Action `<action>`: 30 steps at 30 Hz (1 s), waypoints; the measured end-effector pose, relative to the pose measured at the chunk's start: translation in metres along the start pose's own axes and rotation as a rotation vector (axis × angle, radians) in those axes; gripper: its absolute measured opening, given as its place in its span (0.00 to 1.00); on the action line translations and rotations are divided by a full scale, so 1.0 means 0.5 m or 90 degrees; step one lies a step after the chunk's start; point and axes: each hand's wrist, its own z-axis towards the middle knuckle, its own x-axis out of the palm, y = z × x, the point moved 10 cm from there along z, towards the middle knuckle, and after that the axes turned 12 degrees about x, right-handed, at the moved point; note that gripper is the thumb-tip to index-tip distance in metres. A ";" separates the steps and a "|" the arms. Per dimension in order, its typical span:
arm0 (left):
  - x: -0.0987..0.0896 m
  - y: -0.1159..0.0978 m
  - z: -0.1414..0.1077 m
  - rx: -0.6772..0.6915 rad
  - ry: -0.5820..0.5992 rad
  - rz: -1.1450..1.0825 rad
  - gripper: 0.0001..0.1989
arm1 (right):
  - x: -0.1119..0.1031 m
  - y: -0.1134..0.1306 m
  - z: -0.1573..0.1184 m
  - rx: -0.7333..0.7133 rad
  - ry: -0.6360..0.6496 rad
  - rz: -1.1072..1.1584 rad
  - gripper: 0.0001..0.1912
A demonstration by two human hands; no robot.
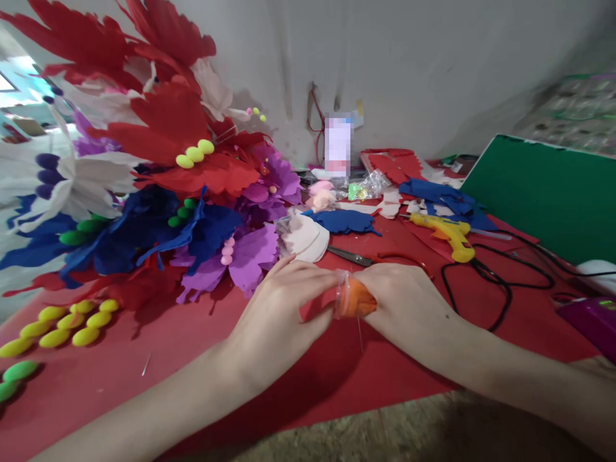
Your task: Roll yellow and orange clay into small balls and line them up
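Note:
My left hand (pixel 272 314) pinches the clear plastic strip (pixel 342 295) at one end of a small orange piece (pixel 362 299), perhaps paper or cloth. From the other side my right hand (pixel 409 308) grips the orange piece, its fingertips mostly hidden behind it. A thin pale strand (pixel 360 335) shows just below the piece, over the red tabletop (pixel 308 378). Beyond my hands lie scissors (pixel 353 256) with orange-red handles and a stack of white cut petals (pixel 305 239).
Red, blue, white and purple paper butterflies (pixel 192 167) crowd the left side. Yellow oval pieces (pixel 58 324) lie in front of them. A yellow glue gun (pixel 445 232) with a black cord (pixel 505 282) is at right, near a green board (pixel 543 192). Blue cutouts (pixel 346 221) lie behind.

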 end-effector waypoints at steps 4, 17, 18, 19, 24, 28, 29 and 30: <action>0.014 -0.001 -0.001 0.016 0.041 0.029 0.14 | 0.012 0.002 0.000 0.003 0.061 -0.060 0.09; 0.022 -0.014 -0.003 0.100 0.056 0.041 0.12 | 0.037 0.003 -0.014 -0.059 0.094 -0.092 0.10; 0.022 -0.013 -0.003 0.103 0.057 0.028 0.12 | 0.036 0.005 -0.015 -0.069 0.088 -0.091 0.10; 0.023 -0.012 -0.002 0.104 0.061 0.018 0.13 | 0.033 0.006 -0.016 -0.081 0.078 -0.088 0.10; 0.023 -0.013 0.001 0.113 0.068 -0.009 0.14 | 0.026 0.007 -0.013 -0.088 0.054 -0.070 0.09; 0.024 -0.021 0.004 0.128 0.066 -0.012 0.14 | 0.041 0.005 -0.003 -0.054 0.083 -0.093 0.09; 0.024 -0.024 0.005 0.132 0.063 -0.013 0.14 | 0.046 0.009 -0.002 -0.061 0.084 -0.095 0.09; 0.024 -0.027 0.005 0.134 0.059 -0.012 0.13 | 0.051 0.012 0.000 -0.067 0.081 -0.098 0.09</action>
